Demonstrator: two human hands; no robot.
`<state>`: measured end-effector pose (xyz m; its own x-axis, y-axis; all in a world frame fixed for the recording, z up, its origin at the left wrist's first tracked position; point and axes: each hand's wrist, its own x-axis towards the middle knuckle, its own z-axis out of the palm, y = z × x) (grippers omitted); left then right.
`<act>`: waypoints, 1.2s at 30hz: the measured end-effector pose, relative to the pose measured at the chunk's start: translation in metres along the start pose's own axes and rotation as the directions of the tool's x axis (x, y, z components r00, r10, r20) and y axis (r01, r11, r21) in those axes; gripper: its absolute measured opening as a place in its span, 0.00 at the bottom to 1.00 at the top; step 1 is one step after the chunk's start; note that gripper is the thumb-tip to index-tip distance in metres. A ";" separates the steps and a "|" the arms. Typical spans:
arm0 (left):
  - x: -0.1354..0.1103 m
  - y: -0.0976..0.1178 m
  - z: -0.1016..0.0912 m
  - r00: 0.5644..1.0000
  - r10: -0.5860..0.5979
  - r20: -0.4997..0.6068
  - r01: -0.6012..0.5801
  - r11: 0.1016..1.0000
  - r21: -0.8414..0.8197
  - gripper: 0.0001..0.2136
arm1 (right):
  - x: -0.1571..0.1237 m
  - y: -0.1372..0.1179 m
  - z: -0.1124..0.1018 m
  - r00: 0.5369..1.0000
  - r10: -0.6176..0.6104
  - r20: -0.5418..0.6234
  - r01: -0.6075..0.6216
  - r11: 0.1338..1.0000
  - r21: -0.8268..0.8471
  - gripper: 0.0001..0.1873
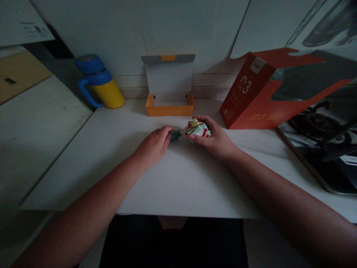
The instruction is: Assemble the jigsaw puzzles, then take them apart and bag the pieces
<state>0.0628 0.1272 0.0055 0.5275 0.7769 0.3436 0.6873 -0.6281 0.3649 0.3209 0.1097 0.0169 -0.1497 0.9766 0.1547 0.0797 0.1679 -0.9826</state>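
My left hand (154, 145) is closed, pinching a small stack of dark green flat pieces (175, 135) between thumb and fingers. Just to its right, my right hand (219, 140) grips a thick bundle of colourful paper-like cut-outs (197, 128), pale green, white, yellow and red at their edges. A narrow gap separates the two stacks, and both are over the white counter (178, 178). Behind my hands stands a small orange box (170, 111), its lid raised and its white inside showing. What is printed on the pieces is too small to read.
A yellow and blue jug (109, 93) with a handle stands at the back left. To the right, a large red-orange carton (245, 93) with a window leans at an angle. Beyond it is a black gas stove (320, 149). A white wall (184, 29) closes off the back.
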 end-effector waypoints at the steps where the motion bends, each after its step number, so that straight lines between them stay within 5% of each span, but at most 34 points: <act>1: 0.000 0.001 0.000 0.999 0.034 0.017 -0.034 0.999 0.021 0.12 | 0.000 0.000 -0.001 1.000 0.009 0.000 -0.009 1.000 0.001 0.43; 9: -0.001 0.004 0.002 0.981 0.192 0.042 -0.195 0.975 0.106 0.13 | 0.000 0.001 -0.002 1.000 0.023 0.000 -0.023 0.999 -0.044 0.41; 16: -0.003 0.003 -0.004 0.974 0.217 0.061 -0.212 0.973 -0.090 0.17 | 0.001 0.002 -0.001 1.000 0.026 0.005 -0.026 0.998 -0.052 0.41; 24: -0.002 -0.005 -0.004 0.999 0.048 0.013 -0.046 0.992 -0.120 0.23 | 0.001 0.003 -0.002 1.000 0.023 0.021 -0.022 0.998 -0.062 0.41; 36: 0.002 0.002 -0.007 1.000 0.011 0.000 -0.011 0.978 -0.207 0.19 | 0.001 0.005 -0.002 0.998 0.024 0.059 -0.019 0.996 -0.085 0.43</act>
<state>0.0620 0.1266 0.0126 0.5353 0.7698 0.3476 0.5635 -0.6320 0.5320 0.3227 0.1115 0.0126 -0.2057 0.9706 0.1248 0.1656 0.1602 -0.9731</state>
